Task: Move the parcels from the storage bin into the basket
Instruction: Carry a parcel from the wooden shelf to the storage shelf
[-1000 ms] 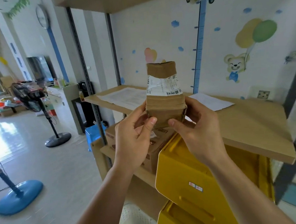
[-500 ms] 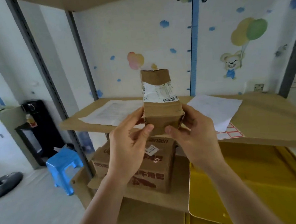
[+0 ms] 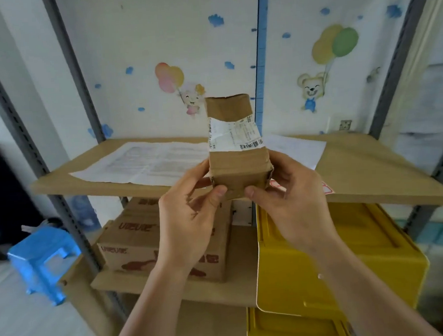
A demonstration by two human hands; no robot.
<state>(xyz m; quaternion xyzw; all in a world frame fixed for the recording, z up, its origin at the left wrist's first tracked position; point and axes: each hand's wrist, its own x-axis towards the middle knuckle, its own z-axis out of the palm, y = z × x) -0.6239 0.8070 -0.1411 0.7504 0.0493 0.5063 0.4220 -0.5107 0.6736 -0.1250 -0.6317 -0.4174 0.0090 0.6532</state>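
Brown cardboard makes the parcel (image 3: 236,151), a small box with a white shipping label (image 3: 235,136) across its upper face. Both hands hold it up in front of the shelf (image 3: 384,170), at the level of the upper board. The left hand (image 3: 189,218) and the right hand (image 3: 291,202) grip its near end from the two sides; each thumb presses on the near face and the other fingers curl behind the side walls. The box points away from the person with the label turned up, probably so that the label can be read, and the two-sided grip keeps it level and steady while it is carried.

The parcel is out of any container and in the air. I judge that it is on its way, not yet delivered.

The basket is not in view, so I cannot say where it stands. The yellow bins (image 3: 323,265) sit low on the right, on the lower level, and the open inside of them is hidden, so I cannot tell if more parcels remain. Most fingers of both hands are hidden behind the box. The print on the label is too blurred to read. The papers (image 3: 143,161) on the board are blurred too.
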